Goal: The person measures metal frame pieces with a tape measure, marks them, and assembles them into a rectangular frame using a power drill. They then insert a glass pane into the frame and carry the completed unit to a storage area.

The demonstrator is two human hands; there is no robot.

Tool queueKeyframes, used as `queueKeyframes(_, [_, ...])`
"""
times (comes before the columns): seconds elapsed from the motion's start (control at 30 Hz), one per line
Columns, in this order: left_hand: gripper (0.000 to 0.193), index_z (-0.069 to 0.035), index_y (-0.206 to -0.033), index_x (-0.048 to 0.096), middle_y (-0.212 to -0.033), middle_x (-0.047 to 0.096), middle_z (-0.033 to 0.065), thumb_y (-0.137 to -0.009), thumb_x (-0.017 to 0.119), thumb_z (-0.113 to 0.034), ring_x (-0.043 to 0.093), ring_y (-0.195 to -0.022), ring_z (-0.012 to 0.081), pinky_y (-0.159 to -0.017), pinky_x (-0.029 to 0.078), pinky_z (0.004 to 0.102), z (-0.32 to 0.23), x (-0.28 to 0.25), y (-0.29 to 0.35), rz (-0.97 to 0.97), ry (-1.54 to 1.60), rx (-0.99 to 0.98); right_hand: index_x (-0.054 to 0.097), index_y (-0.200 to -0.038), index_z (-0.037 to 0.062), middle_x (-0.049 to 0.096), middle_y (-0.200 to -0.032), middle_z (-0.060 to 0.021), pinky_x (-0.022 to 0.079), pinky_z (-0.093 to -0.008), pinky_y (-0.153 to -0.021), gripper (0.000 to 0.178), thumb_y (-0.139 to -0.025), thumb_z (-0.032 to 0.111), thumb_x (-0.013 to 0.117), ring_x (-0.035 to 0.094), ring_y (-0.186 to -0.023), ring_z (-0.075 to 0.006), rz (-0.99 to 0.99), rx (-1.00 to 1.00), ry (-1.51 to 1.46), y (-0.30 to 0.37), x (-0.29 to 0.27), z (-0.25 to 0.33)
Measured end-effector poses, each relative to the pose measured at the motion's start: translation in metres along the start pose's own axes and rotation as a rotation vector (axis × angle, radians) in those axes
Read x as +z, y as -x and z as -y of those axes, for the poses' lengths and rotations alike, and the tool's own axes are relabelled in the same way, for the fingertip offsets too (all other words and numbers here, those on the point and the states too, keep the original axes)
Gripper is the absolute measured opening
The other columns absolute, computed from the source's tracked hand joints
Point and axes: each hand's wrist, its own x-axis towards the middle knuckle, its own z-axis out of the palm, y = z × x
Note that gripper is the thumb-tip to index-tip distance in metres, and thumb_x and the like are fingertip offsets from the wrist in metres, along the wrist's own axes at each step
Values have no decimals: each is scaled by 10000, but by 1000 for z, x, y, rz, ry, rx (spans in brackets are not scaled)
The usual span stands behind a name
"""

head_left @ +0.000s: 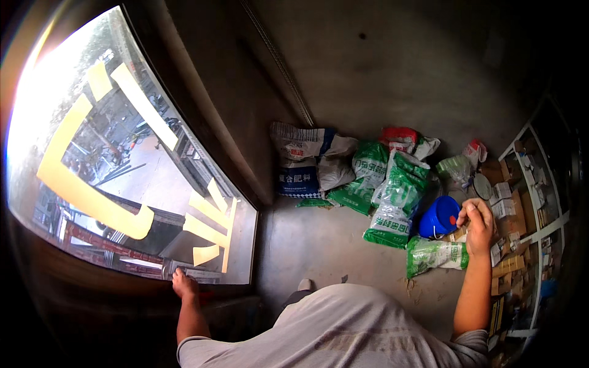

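My left hand [184,284] is at the lower edge of a large glass pane [239,245] with yellow lettering strips on it. Its fingers are curled in against the bottom of the pane; what they grip, if anything, cannot be made out. Raised on the right side, my right hand [478,222] has its fingers bent together, and whatever may be in them is hidden. In the picture it overlaps the area beside a blue bucket [438,216]. A small red spot [453,219] shows between the bucket and my fingertips; I cannot tell which it belongs to.
Green and white sacks [396,199] lie on the floor against the wall, with a blue and white sack [299,175] to their left. A smaller green and white bag [435,256] lies near the bucket. Metal shelving [548,230] with cardboard boxes [508,267] lines the right.
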Motion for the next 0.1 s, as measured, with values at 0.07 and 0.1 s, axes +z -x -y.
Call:
queueKeyframes(0.07, [480, -84, -1233, 572, -1136, 639, 209, -809, 772, -190, 619, -1182, 409, -1007, 513, 493, 12, 19, -16, 58, 60, -78, 652, -1011, 32, 621, -787, -38, 465, -277, -640, 245, -986, 277, 652, 593, -689, -137, 30, -39, 16, -2, 29, 13])
queueKeyframes(0.1, [511, -99, -1241, 569, -1145, 639, 209, -797, 799, -204, 615, -1209, 408, -1026, 510, 485, 16, 24, -27, 84, 89, -113, 652, -1011, 32, 621, -787, -38, 465, -277, -640, 245, -986, 277, 652, 593, -689, -137, 11, -33, 19, 2, 35, 11])
